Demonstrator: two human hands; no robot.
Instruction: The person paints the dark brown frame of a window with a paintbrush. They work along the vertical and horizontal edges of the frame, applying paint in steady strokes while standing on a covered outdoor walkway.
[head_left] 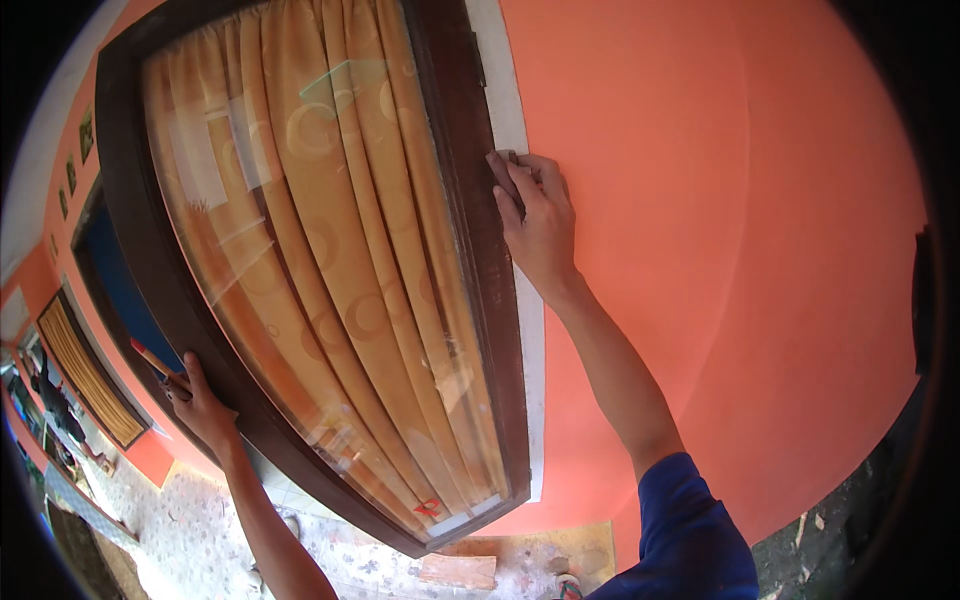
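A glazed window sash (470,200) with a dark brown wooden frame stands swung out from the coral wall. My right hand (540,215) is at its right edge, fingers closed on a small folded brown piece (505,178) that looks like sandpaper, pressed against the wood. Lower left, my left hand (205,405) is at the outer side of the frame with its thumb raised. Its fingers are closed round a slim wooden handle with a red end (150,355); the handle's other end is hidden, so I cannot tell the tool's kind.
Gold curtains (330,200) hang behind the glass. A pale strip (530,400) borders the sash beside the coral wall (650,200). On the speckled floor (350,555) below lies a flat wooden-looking piece (458,571). Another person (60,400) is far left, near a second curtained window (90,370).
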